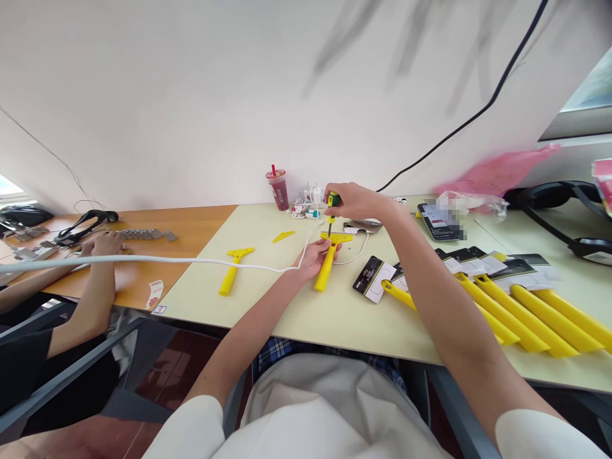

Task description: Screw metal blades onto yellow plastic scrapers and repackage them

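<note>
My left hand (313, 258) is closed around the neck of a yellow scraper (327, 268), just below its wide head. In my right hand (356, 201) is a screwdriver with a green and yellow handle (333, 203), held upright. Its shaft points down onto the scraper's head; whether the tip sits in a screw is too small to tell. Left of my hands, a second yellow scraper (230, 275) lies on the pale table, with a loose yellow blade-shaped piece (284, 236) behind it.
Several yellow scraper handles (521, 312) with black-and-white cards (373, 278) lie at right. A phone (438, 222), pink bag (497, 172) and black headset (568, 210) sit behind. A drink cup (278, 189) stands by the wall. A white cable (229, 261) crosses leftward, where another person's hands (106, 243) work.
</note>
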### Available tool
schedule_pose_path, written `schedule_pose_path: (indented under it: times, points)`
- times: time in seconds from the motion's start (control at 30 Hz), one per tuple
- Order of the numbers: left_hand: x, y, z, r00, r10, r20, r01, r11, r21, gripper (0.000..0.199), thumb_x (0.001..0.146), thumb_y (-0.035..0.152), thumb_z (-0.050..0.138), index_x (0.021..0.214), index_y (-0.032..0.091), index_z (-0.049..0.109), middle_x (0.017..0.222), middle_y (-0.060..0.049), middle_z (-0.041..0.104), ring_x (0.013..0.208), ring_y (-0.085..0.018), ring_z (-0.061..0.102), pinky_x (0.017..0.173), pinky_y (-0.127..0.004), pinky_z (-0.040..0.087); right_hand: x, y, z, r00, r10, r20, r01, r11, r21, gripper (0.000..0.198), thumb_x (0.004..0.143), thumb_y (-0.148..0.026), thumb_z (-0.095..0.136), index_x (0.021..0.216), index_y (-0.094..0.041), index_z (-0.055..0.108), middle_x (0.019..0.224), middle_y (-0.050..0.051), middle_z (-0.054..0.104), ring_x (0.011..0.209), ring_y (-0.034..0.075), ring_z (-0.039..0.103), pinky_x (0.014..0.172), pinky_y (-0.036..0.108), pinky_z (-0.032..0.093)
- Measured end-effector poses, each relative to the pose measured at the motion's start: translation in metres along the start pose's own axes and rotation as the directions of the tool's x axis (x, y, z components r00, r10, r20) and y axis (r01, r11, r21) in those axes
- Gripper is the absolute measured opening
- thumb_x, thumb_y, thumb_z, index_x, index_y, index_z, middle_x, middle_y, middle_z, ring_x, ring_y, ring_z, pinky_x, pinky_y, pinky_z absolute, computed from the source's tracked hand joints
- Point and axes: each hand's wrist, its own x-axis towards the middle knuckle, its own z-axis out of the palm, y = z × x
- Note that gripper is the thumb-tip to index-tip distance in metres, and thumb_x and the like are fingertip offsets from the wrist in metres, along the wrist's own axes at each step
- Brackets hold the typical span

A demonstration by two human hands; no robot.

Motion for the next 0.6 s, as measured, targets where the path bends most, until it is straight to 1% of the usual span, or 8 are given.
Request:
schedule_pose_path:
  times: [0.17,0.37,0.47,0.6]
  points:
    - [-0.0001,0.0009,0.0005,1.000,-0.005,-0.003,0.005,1.000,0.001,0.015,0.107,0.001,0.062,0.099,0.014,0.064,0.118,-0.017,0.081,0.106,-0.023,0.084,0.080,-0.028,0.067,-0.0030,-0.0038,-0.0034,1.000,0.018,0.003,-0.018,1.000,-0.002,0.026,0.097,-0.044,0.073,0.113,-0.025,0.065,0.111,0.010,0.077,0.095,0.028,0.068,0.080,0.038,0.046]
    - [-0.0009,0.0010,0.0016,1.000,-0.003,-0.004,0.003,1.000,0.003,0.014,0.106,0.001,0.062,0.103,0.014,0.065,0.119,-0.017,0.080,0.108,-0.023,0.083,0.079,-0.028,0.066,-0.0009,-0.0008,-0.0015,1.000,0.007,-0.012,-0.007,1.000,-0.008,0.026,0.098,-0.045,0.074,0.112,-0.026,0.064,0.113,0.010,0.077,0.096,0.027,0.067,0.079,0.037,0.045]
    - [-0.0018,0.0013,0.0019,1.000,-0.006,-0.002,0.006,1.000,0.005,0.014,0.106,0.002,0.063,0.102,0.014,0.065,0.118,-0.017,0.081,0.105,-0.023,0.083,0.075,-0.026,0.064,0.0007,0.0021,0.0004,1.000,0.002,-0.009,-0.002,1.000,-0.013,0.027,0.097,-0.046,0.074,0.112,-0.026,0.064,0.114,0.010,0.078,0.096,0.027,0.068,0.078,0.037,0.045]
    - [-0.0026,0.0016,0.0017,1.000,-0.005,-0.012,0.005,1.000,0.000,0.009,0.106,0.004,0.065,0.105,0.013,0.068,0.119,-0.018,0.081,0.102,-0.022,0.083,0.075,-0.027,0.064,0.0016,0.0031,0.0015,1.000,0.004,-0.012,-0.004,1.000,-0.030,0.028,0.097,-0.048,0.074,0.113,-0.026,0.065,0.114,0.011,0.078,0.097,0.029,0.068,0.078,0.038,0.045]
